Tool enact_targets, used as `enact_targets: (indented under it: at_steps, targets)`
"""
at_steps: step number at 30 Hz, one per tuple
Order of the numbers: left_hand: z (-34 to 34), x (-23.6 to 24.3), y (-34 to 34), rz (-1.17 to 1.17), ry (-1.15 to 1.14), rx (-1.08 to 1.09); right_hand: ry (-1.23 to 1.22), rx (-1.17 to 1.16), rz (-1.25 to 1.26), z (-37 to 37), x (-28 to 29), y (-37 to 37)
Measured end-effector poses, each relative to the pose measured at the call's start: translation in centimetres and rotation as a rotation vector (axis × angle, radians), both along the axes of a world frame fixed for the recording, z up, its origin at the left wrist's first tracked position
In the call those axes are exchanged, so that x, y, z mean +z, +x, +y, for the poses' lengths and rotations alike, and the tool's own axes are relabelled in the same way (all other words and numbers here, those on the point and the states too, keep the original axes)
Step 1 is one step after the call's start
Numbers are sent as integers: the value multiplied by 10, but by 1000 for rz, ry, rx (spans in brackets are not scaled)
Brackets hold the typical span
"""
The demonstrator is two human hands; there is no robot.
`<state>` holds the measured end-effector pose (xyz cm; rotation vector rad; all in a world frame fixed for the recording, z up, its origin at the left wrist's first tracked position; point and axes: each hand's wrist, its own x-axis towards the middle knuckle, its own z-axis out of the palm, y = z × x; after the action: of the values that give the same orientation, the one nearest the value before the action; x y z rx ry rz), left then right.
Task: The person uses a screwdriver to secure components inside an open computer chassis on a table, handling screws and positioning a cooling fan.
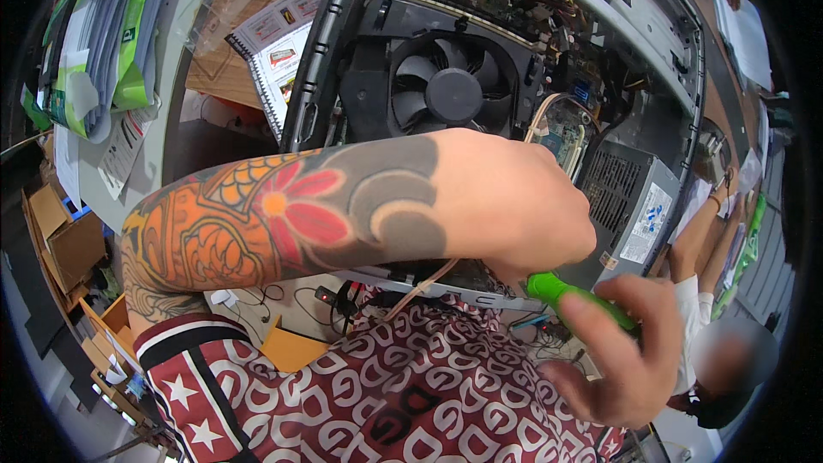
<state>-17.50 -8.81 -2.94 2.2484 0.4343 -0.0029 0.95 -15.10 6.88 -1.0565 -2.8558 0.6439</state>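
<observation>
The left forearm (377,206) lies nearest the camera, crossing the opened computer case (309,107) from left to right. The left hand (531,210) is bent down at the lower-right part of the case; its fingers are hidden beneath it, so their hold cannot be determined. The right hand (643,356) is curved, thumb set apart from the fingers. The green-handled tool (545,286) is between the two hands, near the lower case wall, its handle passing behind the right fingers. Whether they grip it firmly cannot be determined. Its working tip is out of view.

Recommended practice: seat the tip squarely before applying force, keep the handle in line with the work, and use the left hand to steady the part. Keep the left fingers off the tip's path.

Clearance: the power supply (613,193) limits movement just beyond the left hand. The fan (453,96) lies beyond the left wrist; avoid pressing on its blades. A pale cable (433,279) crosses the lower wall and could snag. The freest space for the handle appears to be outside that wall, toward the wearer.
</observation>
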Motion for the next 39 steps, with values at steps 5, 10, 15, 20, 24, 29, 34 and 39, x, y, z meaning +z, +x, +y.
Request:
enact_targets:
  at_steps: [5,10,15,20,24,29,34,39]
  targets:
    - [-2,-7,2,10,4,-5,-20,-54,-8,10,1,11]
    - [0,-4,4,34,45,-15,-42,2,0,6,2,8]
    - [-1,-5,6,79,-2,-37,-91,7,-5,11,11,0]
    - [-1,-3,7,47,49,-44,101,-48,-98,3,7,0]
    - [1,0,8,42,17,-84,107,85,-42,0,11,3]
    - [-3,-3,0,87,-35,3,-10,197,26,13,0,5]
    - [3,2,11,71,35,-85,72,-89,-230,2,18,7]
    - [1,4,2,62,-45,-39,79,101,65,11,0,10]
